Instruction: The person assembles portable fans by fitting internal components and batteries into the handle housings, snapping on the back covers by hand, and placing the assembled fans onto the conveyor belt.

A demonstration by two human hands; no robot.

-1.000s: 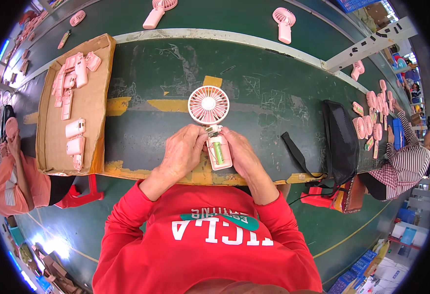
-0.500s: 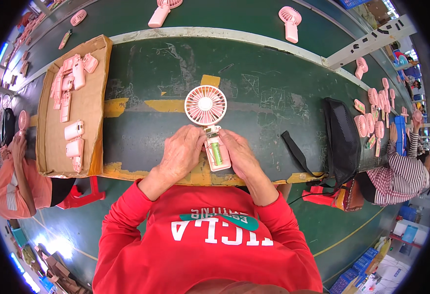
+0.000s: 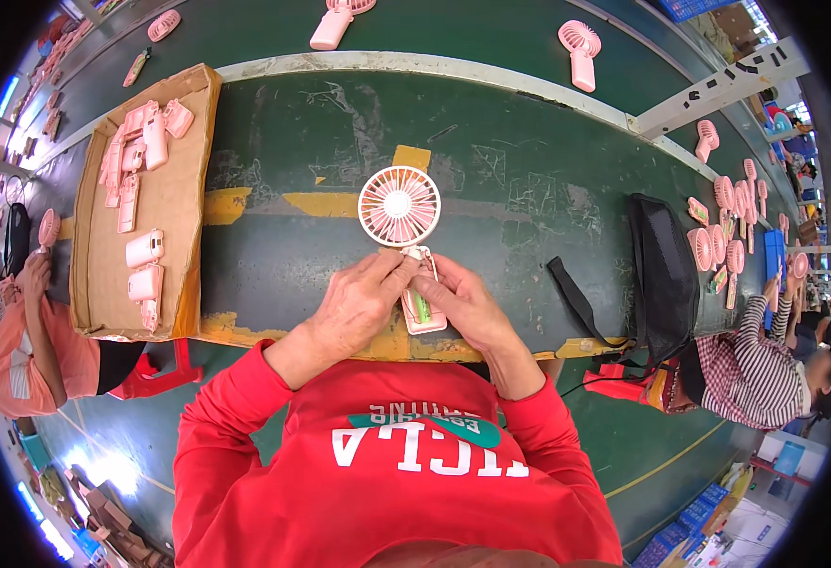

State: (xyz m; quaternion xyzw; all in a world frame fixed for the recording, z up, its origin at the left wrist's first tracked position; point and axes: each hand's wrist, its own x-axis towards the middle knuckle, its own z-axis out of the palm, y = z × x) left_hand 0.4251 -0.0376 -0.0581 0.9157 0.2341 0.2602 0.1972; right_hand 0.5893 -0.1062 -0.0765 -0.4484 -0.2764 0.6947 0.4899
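Note:
A pink handheld fan [image 3: 399,205] lies on the green table in front of me, its round grille pointing away. The handle is open, and a green battery [image 3: 423,309] shows inside it. From the left, my left hand [image 3: 363,295] is closed at the handle's upper end, thumb and fingertips pressed at the neck. My right hand [image 3: 472,301] grips the other side, with its thumb laid across the handle's inside. Between them, the fingers hide the parts near the neck.
At left stands a cardboard tray [image 3: 188,189] with pink casings [image 3: 141,142]. A black bag [image 3: 663,275] with a loose strap lies at right, before several fans [image 3: 709,244]. More fans [image 3: 581,52] lie beyond the pale rail [image 3: 415,62]. Co-workers sit on both sides.
My right thumb has moved inward over the handle, and my left fingers have shifted toward the neck, covering more of it. Fans beyond the rail have moved right. The right co-worker's arms have shifted.

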